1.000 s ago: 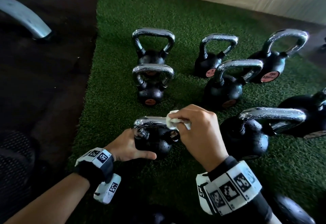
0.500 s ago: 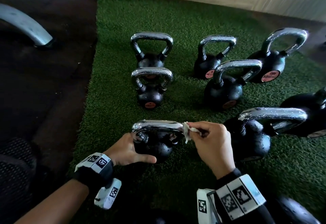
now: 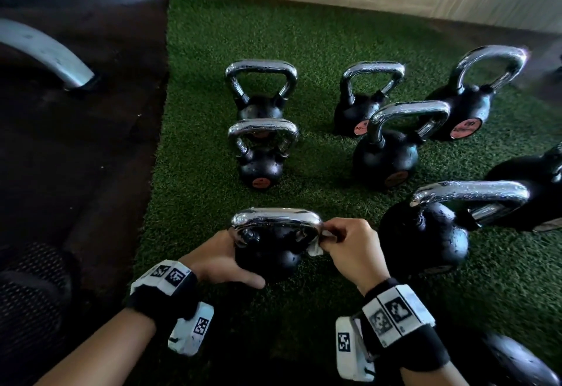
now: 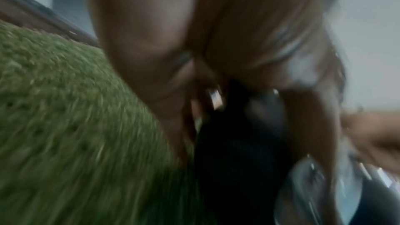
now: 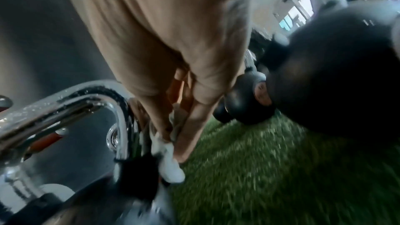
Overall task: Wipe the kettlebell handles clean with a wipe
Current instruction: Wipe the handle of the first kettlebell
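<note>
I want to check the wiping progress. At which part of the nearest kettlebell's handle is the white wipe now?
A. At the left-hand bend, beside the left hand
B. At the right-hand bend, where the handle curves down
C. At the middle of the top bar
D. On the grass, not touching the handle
B: the right hand pinches the wipe against the right bend of the handle, while the left hand holds the black body.
</note>
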`<control>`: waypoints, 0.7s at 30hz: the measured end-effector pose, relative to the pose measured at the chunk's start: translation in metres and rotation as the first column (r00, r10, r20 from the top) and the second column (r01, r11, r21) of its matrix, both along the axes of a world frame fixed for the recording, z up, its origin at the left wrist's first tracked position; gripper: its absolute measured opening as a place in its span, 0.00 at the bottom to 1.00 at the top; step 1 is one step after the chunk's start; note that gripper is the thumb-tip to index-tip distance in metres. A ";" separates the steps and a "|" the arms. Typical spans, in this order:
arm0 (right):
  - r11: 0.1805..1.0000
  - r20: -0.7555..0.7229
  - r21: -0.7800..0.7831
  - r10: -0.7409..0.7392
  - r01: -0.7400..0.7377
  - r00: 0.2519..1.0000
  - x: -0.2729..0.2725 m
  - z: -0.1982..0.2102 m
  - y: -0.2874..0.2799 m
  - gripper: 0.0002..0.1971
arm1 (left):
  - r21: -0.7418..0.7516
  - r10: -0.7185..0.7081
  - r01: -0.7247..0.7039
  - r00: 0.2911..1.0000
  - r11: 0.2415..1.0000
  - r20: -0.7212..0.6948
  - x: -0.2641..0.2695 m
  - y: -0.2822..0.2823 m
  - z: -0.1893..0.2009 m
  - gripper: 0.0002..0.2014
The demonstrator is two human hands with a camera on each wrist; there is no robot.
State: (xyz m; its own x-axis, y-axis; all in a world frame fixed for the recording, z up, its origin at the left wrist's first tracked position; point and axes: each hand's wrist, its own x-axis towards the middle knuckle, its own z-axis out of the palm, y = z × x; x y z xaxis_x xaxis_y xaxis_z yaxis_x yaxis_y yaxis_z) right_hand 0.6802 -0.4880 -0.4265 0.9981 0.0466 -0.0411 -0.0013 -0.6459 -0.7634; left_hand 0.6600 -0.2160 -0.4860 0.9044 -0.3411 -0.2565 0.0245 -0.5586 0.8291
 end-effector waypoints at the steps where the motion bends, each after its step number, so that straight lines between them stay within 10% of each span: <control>1: 0.999 0.026 -0.032 0.003 -0.002 1.000 0.001 0.007 -0.003 0.13 | 0.054 -0.052 0.052 0.999 0.997 -0.008 0.001 0.005 0.007 0.38; 4: 0.998 0.147 0.003 -0.063 0.064 0.987 0.002 0.035 -0.014 0.15 | 0.103 -0.035 0.028 0.997 0.994 0.068 0.006 0.022 0.034 0.34; 9: 0.971 0.252 0.183 0.106 -0.155 0.962 -0.002 0.082 -0.006 0.16 | -0.386 0.428 -0.318 0.871 0.866 0.241 0.004 0.023 0.103 0.16; 14: 0.897 0.326 0.297 0.226 -0.326 0.918 -0.011 0.106 0.025 0.13 | -0.587 0.265 -0.207 0.964 0.783 0.014 -0.008 -0.015 0.151 0.21; 21: 0.959 0.440 0.221 0.066 -0.179 0.895 -0.013 0.105 0.046 0.13 | -0.665 0.177 -0.184 0.981 0.724 -0.079 -0.013 -0.028 0.146 0.19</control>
